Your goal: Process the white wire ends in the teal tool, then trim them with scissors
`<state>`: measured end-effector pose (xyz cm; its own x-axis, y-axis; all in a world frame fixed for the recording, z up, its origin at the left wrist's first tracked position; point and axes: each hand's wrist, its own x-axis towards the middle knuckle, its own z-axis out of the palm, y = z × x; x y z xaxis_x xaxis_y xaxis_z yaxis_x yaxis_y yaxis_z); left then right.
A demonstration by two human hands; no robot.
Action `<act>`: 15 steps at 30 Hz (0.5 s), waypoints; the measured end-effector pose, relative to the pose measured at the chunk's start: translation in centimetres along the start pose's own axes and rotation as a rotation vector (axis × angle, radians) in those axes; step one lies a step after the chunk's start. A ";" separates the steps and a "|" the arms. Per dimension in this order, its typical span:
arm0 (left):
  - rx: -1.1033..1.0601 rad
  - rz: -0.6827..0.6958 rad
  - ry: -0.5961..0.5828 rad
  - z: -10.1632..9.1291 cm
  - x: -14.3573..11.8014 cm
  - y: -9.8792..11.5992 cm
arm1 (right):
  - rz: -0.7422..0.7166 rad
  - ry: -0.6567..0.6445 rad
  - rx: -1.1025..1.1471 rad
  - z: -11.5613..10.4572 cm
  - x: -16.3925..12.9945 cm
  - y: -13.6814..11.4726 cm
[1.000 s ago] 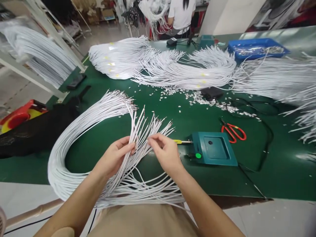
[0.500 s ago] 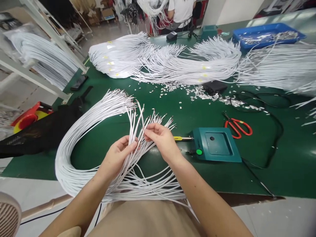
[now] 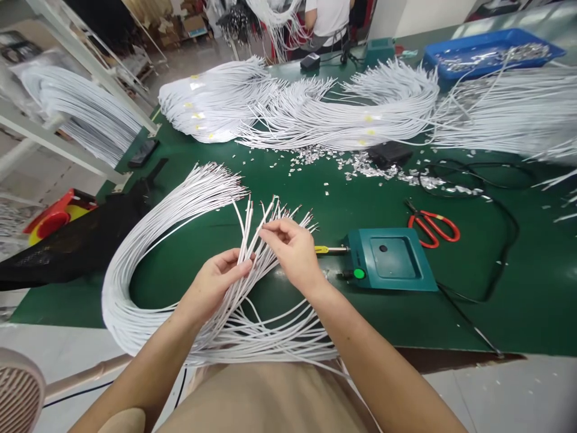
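Observation:
A big looped bundle of white wires lies on the green table in front of me. My left hand grips a fanned bunch of the wire ends near their tips. My right hand pinches one of those wires between thumb and fingers, just above my left hand. To the right of my right hand sits a teal box with a green button and a yellow-tipped metal pin.
Red-handled scissors lie right of the box, beside a black cable. Several white wire bundles and scattered metal bits fill the far table. A blue tray sits far right; a person stands beyond the table.
My right hand has moved left and up from beside the box onto the fanned wire ends and pinched one. My left hand keeps its grip. The view shifted slightly.

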<state>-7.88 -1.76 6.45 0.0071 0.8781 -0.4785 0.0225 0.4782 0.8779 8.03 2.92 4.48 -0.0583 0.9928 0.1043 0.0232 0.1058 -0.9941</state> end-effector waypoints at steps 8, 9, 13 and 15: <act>0.363 0.499 0.316 0.9 1.5 -0.4 | -0.042 -0.089 -0.291 -1.5 -1.2 0.2; 0.346 0.488 0.223 1.2 1.5 -0.2 | -0.048 -0.105 -0.299 -1.6 -1.3 0.1; 0.215 0.301 -0.101 2.6 2.0 0.3 | -0.087 -0.181 -0.336 -2.5 -1.6 0.1; 0.184 0.275 -0.175 3.2 2.3 0.3 | -0.124 -0.242 -0.409 -3.6 -1.8 0.1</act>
<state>-4.63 0.33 5.52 0.2087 0.9494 -0.2347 0.1752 0.1998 0.9640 11.75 1.37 4.29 -0.3143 0.9351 0.1636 0.3887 0.2839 -0.8765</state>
